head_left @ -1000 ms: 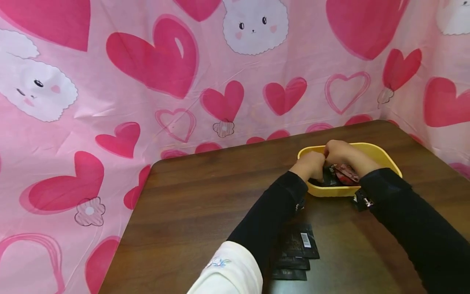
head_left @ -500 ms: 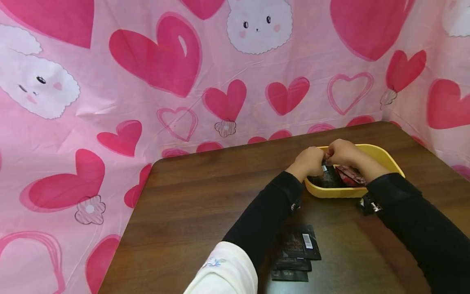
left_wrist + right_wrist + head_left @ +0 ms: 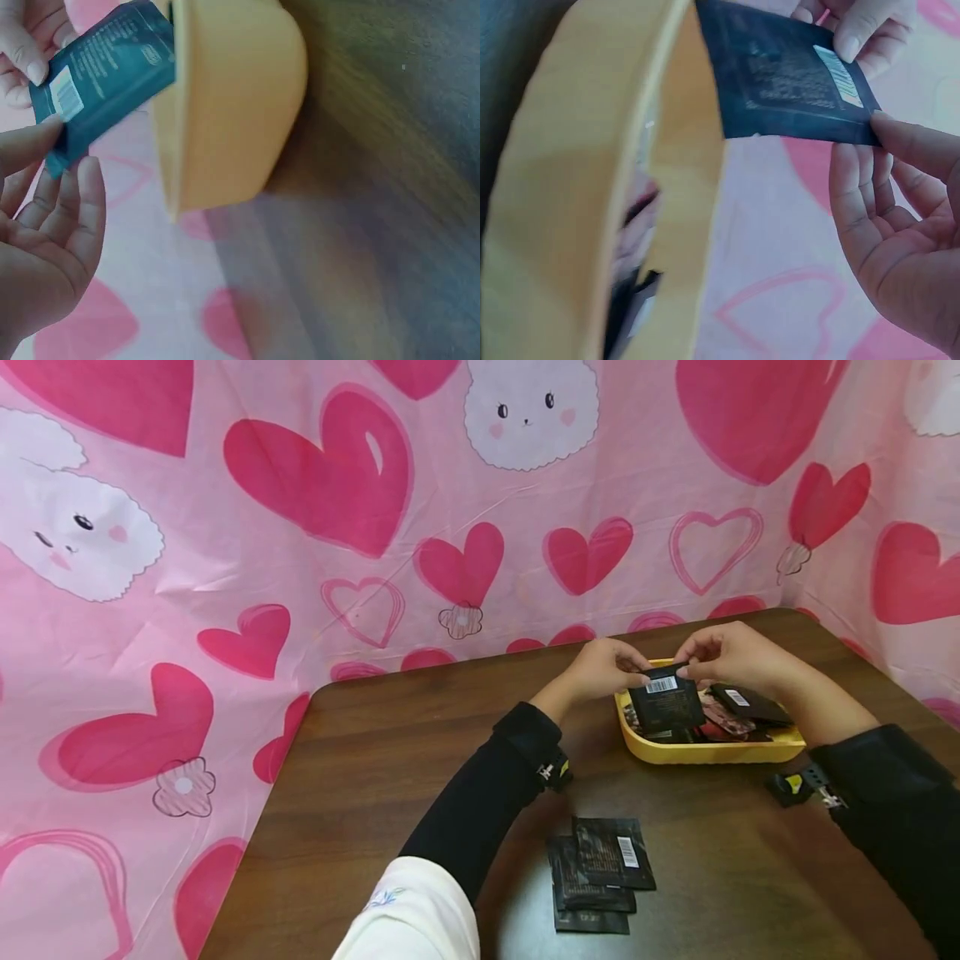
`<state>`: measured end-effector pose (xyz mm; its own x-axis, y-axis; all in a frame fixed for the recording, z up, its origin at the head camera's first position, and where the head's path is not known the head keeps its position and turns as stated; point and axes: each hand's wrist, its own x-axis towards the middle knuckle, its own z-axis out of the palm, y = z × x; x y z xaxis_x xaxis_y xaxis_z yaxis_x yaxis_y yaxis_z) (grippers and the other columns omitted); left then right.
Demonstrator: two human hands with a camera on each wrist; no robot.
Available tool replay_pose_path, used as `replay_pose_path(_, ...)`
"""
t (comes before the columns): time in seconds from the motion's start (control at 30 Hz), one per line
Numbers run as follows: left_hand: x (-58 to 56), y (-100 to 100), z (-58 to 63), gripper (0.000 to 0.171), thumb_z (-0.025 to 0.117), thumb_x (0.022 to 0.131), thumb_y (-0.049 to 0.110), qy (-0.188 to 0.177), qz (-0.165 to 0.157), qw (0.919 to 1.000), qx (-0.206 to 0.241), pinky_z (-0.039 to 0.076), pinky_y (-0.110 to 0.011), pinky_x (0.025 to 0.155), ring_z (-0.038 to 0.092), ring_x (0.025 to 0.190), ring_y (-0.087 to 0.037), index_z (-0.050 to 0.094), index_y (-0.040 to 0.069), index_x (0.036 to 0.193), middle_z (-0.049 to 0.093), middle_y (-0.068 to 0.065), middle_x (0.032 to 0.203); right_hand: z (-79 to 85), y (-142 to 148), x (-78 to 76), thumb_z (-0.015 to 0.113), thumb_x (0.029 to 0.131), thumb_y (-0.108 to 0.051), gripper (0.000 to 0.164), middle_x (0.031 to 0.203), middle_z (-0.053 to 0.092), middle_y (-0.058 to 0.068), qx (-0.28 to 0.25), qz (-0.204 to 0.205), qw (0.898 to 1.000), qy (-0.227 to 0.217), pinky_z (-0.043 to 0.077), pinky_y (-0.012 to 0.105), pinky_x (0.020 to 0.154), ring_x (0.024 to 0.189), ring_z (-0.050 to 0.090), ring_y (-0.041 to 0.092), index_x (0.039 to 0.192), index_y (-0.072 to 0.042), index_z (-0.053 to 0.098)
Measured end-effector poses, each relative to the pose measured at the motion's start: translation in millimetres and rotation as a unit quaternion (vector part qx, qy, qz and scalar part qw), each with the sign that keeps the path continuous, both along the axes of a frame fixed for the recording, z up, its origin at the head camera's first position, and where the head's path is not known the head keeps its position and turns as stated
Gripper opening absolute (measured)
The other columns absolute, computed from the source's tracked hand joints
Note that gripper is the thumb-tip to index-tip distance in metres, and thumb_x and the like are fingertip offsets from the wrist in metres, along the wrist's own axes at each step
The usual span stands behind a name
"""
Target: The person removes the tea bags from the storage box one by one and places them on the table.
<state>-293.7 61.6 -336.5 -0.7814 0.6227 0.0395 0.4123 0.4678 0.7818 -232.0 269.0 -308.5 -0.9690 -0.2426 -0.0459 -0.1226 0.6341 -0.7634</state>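
Observation:
A flat black sachet (image 3: 666,702) with a white barcode label hangs over the yellow basket (image 3: 720,753). My left hand (image 3: 602,667) pinches its upper left corner between thumb and fingers. The opposite upper corner is pinched by my right hand (image 3: 738,656). In the left wrist view the sachet (image 3: 105,75) shows printed lines, with the left hand (image 3: 52,232) at its near corner. The right wrist view has the right hand (image 3: 907,202) gripping the other corner of the sachet (image 3: 787,82). Below it, the basket holds more sachets, among them a reddish patterned one (image 3: 726,717) and a black one (image 3: 753,703).
Several black sachets (image 3: 600,872) lie in an overlapping pile on the brown wooden table (image 3: 420,760), nearer to me than the basket. A pink curtain (image 3: 517,502) with hearts and white animal faces stands behind the table and along its sides.
Both hands have risen out of the basket and moved slightly apart, lifting the black sachet into view between them. The pile on the table has stayed put and is less covered by the left arm.

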Motion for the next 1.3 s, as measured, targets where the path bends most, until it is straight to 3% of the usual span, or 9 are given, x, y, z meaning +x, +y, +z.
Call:
replay_pose_path(0.13,11.0,-18.2,6.9,0.016,0.076,0.081,0.014,-0.059,0.021,0.9965,0.055,0.057,-0.023,0.062,0.062,0.074,-0.01,0.074,0.01,0.097,0.069,0.002,0.084,10.2,-8.6,7.8,0.069,0.088,-0.014,0.026,0.091,0.065,0.01,-0.01,0.002,1.0,0.004,0.056,0.029,0.07,0.077,0.062,0.024,0.107,0.003,0.063)
replay_pose_path(0.33,37.8,-46.4,8.2,0.015,0.076,0.08,0.01,-0.091,0.024,0.9929,0.073,0.059,-0.041,0.07,0.061,0.065,-0.012,0.074,0.004,0.094,0.069,-0.002,0.077,3.6,-29.3,26.4,0.069,0.087,-0.011,0.029,0.094,0.063,0.013,-0.06,0.034,0.998,-0.009,0.058,0.031,0.072,0.079,0.061,0.021,0.109,0.005,0.061)
replay_pose_path(0.53,71.0,-73.7,5.8,0.013,0.077,0.08,0.01,-0.134,0.047,0.9885,0.052,0.056,-0.028,0.054,0.062,0.06,-0.019,0.074,0.004,0.091,0.07,-0.003,0.073,-15.2,-52.2,48.9,0.07,0.086,-0.015,0.032,0.093,0.06,0.014,-0.099,0.045,0.992,-0.062,0.058,0.033,0.071,0.081,0.059,0.025,0.11,0.004,0.061)
replay_pose_path(0.6,81.4,-82.1,1.7,0.014,0.076,0.08,0.009,-0.151,0.045,0.9864,0.047,0.056,-0.028,0.053,0.063,0.059,-0.021,0.074,0.002,0.092,0.07,-0.005,0.074,-21.2,-59.6,55.7,0.071,0.085,-0.015,0.031,0.092,0.06,0.014,-0.109,0.051,0.99,-0.075,0.058,0.034,0.071,0.08,0.058,0.026,0.109,0.003,0.061)
replay_pose_path(0.8,109.4,-104.7,-20.8,0.012,0.075,0.079,0.003,-0.208,0.054,0.9754,0.048,0.058,-0.045,0.063,0.066,0.059,-0.026,0.073,-0.001,0.089,0.07,-0.01,0.07,-43.8,-80.0,69.0,0.071,0.084,-0.008,0.027,0.088,0.059,0.013,-0.145,0.103,0.977,-0.121,0.058,0.037,0.067,0.078,0.057,0.025,0.104,0.005,0.06)
replay_pose_path(0.9,120.9,-111.6,-32.2,0.011,0.075,0.078,0.001,-0.24,0.057,0.9684,0.04,0.058,-0.043,0.061,0.066,0.057,-0.023,0.073,0.0,0.089,0.069,-0.01,0.068,-57.5,-85.7,73.5,0.071,0.083,-0.006,0.024,0.085,0.059,0.011,-0.145,0.128,0.971,-0.143,0.058,0.037,0.065,0.075,0.056,0.023,0.102,0.005,0.061)
replay_pose_path(1.13,133.8,-117.7,-48.5,0.013,0.074,0.076,-0.006,-0.271,0.056,0.96,0.04,0.057,-0.033,0.053,0.062,0.053,-0.014,0.07,-0.001,0.087,0.069,-0.013,0.07,-80.1,-92.0,76.6,0.069,0.083,-0.004,0.022,0.081,0.06,0.011,-0.162,0.161,0.951,-0.207,0.058,0.034,0.061,0.065,0.058,0.02,0.1,0.006,0.059)
replay_pose_path(1.3,139.5,-116.1,-56.1,0.016,0.074,0.073,-0.011,-0.286,0.05,0.9564,0.029,0.057,-0.031,0.05,0.06,0.052,-0.014,0.07,-0.003,0.085,0.069,-0.01,0.069,-90.5,-95.3,77.6,0.069,0.081,0.0,0.019,0.077,0.059,0.008,-0.153,0.165,0.948,-0.224,0.058,0.033,0.058,0.061,0.058,0.018,0.097,0.006,0.06)
